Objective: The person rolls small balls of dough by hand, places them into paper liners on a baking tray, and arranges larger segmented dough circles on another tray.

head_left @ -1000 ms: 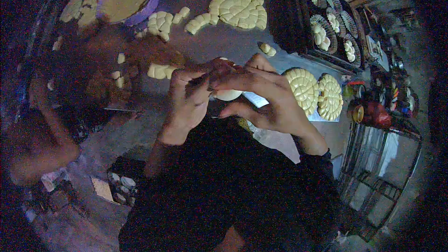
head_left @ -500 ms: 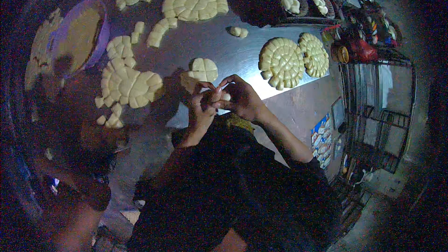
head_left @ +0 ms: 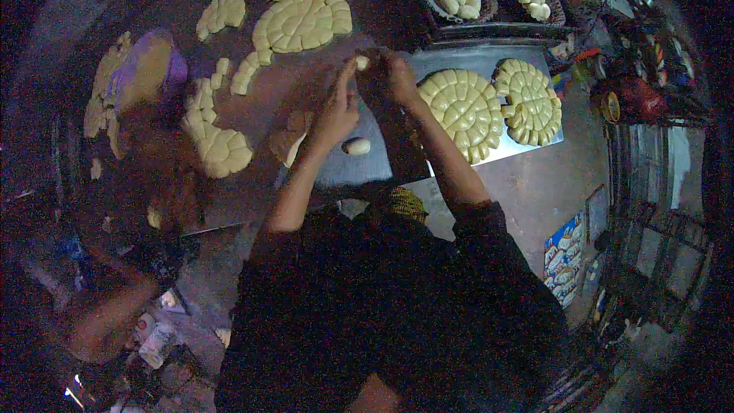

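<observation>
My left hand (head_left: 339, 113) reaches forward over the metal worktable, its fingertips at a small pale dough ball (head_left: 362, 63). Close beside it on the right is my right hand (head_left: 399, 82), its fingers pointing forward toward the same spot. Shadow and motion blur hide how the fingers of both hands are bent. Between my forearms a smooth oval dough ball (head_left: 355, 146) lies on the table. Part of a flat dough piece (head_left: 294, 150) shows behind my left forearm. Right of my right forearm sit two scored dough rounds (head_left: 462, 113), cut into wedge-like pieces.
A dark tray (head_left: 501, 34) at the back right holds fluted paper liners (head_left: 491, 11) with dough balls. More scored dough (head_left: 302, 23) lies at the back. On the left, another person's arm (head_left: 115, 313) and blurred hand work near a purple basin (head_left: 176, 69). Racks (head_left: 650, 183) stand right.
My hands have moved forward and apart from their pinch near my body. The dough ball they held appears to lie on the table now. The view has shifted slightly.
</observation>
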`<state>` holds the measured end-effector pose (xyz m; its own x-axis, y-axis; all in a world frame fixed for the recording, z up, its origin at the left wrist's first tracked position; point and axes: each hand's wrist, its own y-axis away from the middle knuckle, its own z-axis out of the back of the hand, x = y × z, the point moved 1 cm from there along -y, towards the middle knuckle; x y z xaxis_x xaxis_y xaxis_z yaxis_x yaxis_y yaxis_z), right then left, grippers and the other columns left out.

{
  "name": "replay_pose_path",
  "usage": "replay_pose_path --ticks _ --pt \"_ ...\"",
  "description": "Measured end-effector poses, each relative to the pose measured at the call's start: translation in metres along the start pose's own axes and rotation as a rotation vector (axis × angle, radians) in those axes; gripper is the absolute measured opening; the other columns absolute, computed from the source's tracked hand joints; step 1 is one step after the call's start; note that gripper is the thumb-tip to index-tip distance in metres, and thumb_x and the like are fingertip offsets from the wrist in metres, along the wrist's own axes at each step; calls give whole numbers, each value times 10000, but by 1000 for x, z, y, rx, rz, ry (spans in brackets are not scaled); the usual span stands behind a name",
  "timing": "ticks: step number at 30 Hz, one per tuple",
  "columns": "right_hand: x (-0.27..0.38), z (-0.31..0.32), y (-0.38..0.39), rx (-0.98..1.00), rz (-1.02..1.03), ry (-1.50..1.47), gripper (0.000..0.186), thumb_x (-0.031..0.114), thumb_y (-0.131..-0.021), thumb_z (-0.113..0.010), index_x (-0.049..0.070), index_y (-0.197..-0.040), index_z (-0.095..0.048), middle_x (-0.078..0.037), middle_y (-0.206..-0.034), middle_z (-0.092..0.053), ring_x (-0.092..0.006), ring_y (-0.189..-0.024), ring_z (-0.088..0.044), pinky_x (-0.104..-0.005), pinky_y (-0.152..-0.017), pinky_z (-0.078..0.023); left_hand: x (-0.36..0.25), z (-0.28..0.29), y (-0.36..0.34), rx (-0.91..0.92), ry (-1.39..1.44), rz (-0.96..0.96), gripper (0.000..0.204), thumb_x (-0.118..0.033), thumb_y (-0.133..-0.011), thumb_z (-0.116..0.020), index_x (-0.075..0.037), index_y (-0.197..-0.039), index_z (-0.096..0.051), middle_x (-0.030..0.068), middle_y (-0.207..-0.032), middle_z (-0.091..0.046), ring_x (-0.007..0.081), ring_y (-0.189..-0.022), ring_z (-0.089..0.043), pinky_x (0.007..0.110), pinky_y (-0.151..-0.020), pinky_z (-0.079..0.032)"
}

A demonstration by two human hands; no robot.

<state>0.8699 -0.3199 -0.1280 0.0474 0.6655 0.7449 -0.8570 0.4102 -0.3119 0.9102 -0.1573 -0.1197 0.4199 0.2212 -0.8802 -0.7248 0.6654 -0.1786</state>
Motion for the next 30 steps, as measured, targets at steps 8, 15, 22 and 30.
replay_pose_path --ticks 8,15,22,30 --pt "9 57 58 -63 -228 -449 274 -15 -841 -689 0 -1115 -669 -58 -888 -614 -120 -664 -549 -257 -603 -453 -9 -19 -16 93 -296 110 513 -44 -874 -604 -14 -1371 -481 209 -1260 -599 338 -1120 -599 386 -1023 -443" --pt "101 100 57 137 -113 -696 271 58 -784 -770 31 -1046 -705 -96 -1046 -654 -210 -970 -613 -310 -881 -478 -135 18 58 -292 215 144 249 -131 -979 -591 30 -1168 -612 85 -1103 -656 131 -993 -612 284 -880 -495" --pt "189 38 42 417 -317 -911 259 3 -812 -733 36 -1069 -726 -75 -1014 -722 -159 -942 -662 -299 -891 -507 -114 106 87 -632 181 -410 337 -205 -996 -554 -10 -1268 -528 103 -1180 -608 163 -1053 -567 295 -888 -486" --pt "318 -72 28 806 49 -776 653 33 -855 -716 44 -1428 -403 -87 -1102 -660 -147 -1067 -598 -304 -946 -449 -47 182 111 -895 465 -484 375 -252 -998 -541 -17 -1289 -513 101 -1210 -593 178 -1087 -558 309 -911 -480"
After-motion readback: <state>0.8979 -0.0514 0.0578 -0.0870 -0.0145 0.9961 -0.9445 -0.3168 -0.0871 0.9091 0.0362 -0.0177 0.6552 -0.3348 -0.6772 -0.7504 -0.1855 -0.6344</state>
